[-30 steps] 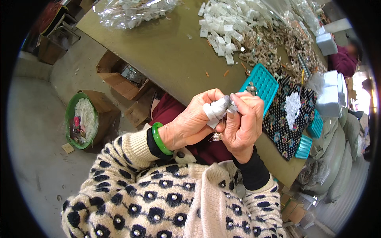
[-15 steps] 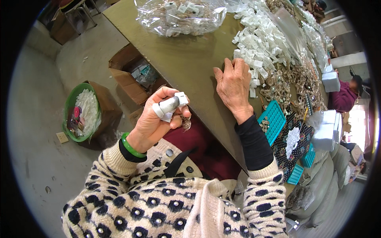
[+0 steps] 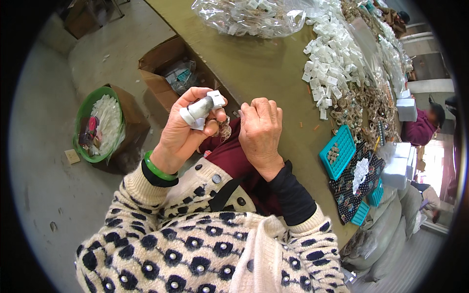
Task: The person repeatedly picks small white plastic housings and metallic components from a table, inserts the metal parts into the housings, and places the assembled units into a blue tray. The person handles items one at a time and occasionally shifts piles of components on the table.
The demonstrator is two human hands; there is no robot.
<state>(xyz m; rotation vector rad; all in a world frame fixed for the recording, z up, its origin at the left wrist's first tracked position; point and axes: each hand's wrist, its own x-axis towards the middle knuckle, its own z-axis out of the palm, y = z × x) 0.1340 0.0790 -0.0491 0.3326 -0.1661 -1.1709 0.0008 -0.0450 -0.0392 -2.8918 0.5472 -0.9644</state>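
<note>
My left hand [image 3: 178,124], with a green bangle at the wrist and a greyed white wrapping on one finger, is raised beside the table edge. Its fingers pinch a small white tag [image 3: 215,99]. Below the fingers hangs a bunch of thin, brownish clear loops [image 3: 223,131]; their exact kind is not plain. My right hand [image 3: 262,132] is just right of it, near the table edge, back upward and fingers curled together. Whatever its fingertips hold, if anything, is hidden.
White tags [image 3: 330,63] lie heaped on the table [image 3: 264,63], beside tangled brownish strands [image 3: 349,110]. Teal trays [image 3: 338,158] sit at right, one holding small pieces. A clear bag [image 3: 249,17] is at the far side. A cardboard box [image 3: 161,63] and green-rimmed bin [image 3: 78,129] stand left.
My right hand has left the edge of the tag heap and come left and nearer, beside my left hand, its fingers curled. The left hand keeps its tag, slightly higher in view.
</note>
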